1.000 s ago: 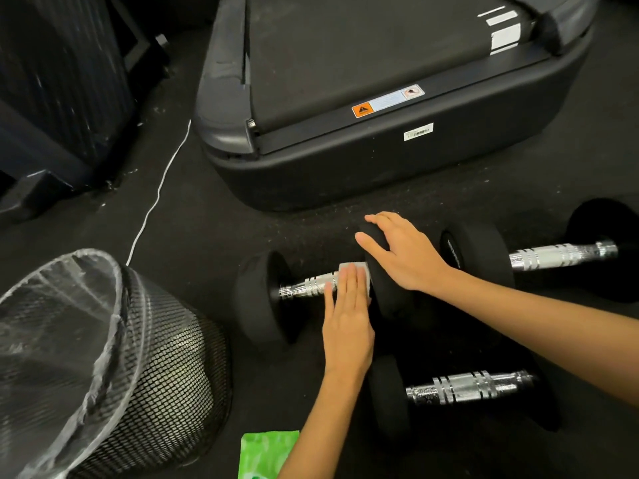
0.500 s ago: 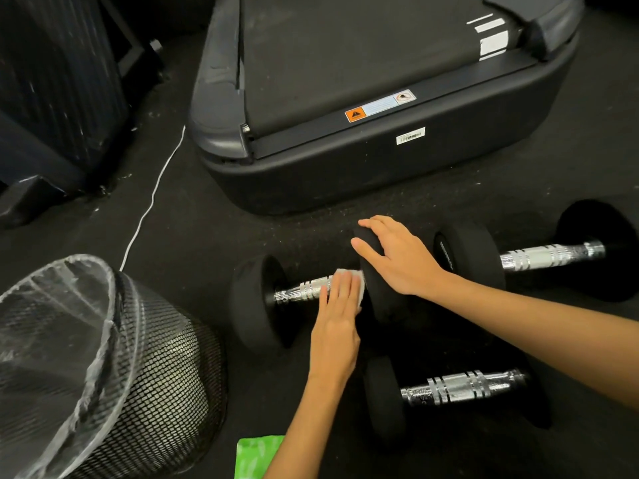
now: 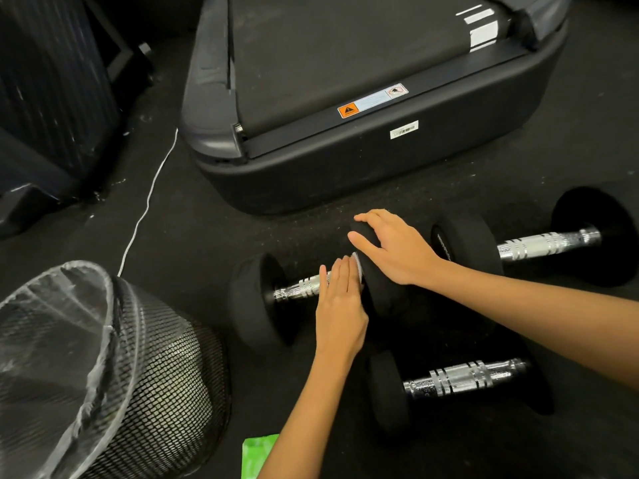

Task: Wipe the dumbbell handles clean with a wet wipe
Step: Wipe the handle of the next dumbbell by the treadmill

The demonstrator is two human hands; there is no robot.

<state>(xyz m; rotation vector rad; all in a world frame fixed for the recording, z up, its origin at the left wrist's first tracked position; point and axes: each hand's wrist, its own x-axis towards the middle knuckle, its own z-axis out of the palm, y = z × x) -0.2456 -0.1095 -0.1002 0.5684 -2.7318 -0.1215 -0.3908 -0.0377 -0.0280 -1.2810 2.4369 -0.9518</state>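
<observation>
Three black dumbbells with chrome handles lie on the dark floor. On the middle-left dumbbell [image 3: 256, 299], my left hand [image 3: 340, 305] presses a white wet wipe [image 3: 357, 264] flat onto the right end of the handle [image 3: 301, 288]; only a sliver of the wipe shows. My right hand [image 3: 394, 247] grips the top of that dumbbell's right weight head [image 3: 380, 292]. A second dumbbell [image 3: 539, 243] lies at the far right. A third dumbbell [image 3: 460, 378] lies nearer to me, below my right forearm.
A treadmill base [image 3: 345, 160] stands just beyond the dumbbells. A black mesh bin [image 3: 138, 382] with a clear liner sits at the lower left. A green wipe packet [image 3: 257, 456] lies at the bottom edge. A white cable [image 3: 148, 198] runs across the floor; dark equipment fills the upper left.
My left hand has slid the wipe a little to the right along the handle, against the weight head, and less of the wipe shows. My right hand stays on the weight head.
</observation>
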